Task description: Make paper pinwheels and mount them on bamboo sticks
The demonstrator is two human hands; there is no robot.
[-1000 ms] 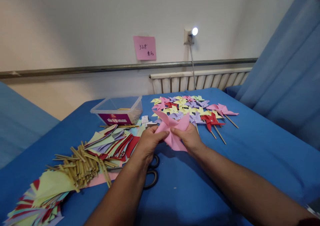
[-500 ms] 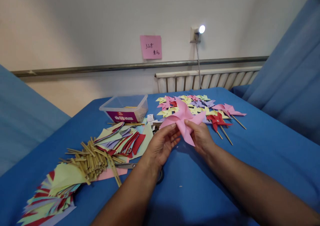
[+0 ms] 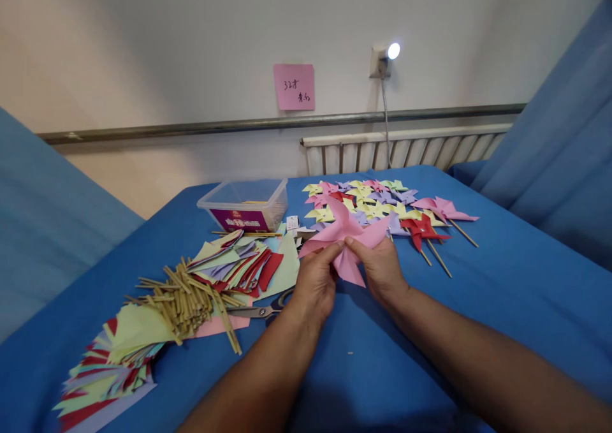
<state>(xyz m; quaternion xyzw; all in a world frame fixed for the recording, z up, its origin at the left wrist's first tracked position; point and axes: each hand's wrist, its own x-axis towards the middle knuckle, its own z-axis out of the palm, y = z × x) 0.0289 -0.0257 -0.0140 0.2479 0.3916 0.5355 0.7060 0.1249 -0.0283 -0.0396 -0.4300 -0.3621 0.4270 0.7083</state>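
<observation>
Far out to the left of the left hand, a fan of cut paper sheets lies on the blue table, and nearer in a heap of wooden sticks rests across more coloured sheets. Scissors lie just left of that hand's wrist. Beyond it stands a clear plastic box.

The left hand is closed on the pink pinwheel, thumb and fingertips pinching at its centre from the left. The pinwheel sits between the two hands, raised off the table, its blades spreading up and outward; no stick is on it. The right hand pinches the same centre from the right, so both hands are equally near and almost touch each other.

Beyond and to the right of the right hand lies a spread of finished pinwheels, several with sticks pointing right and toward the person.
</observation>
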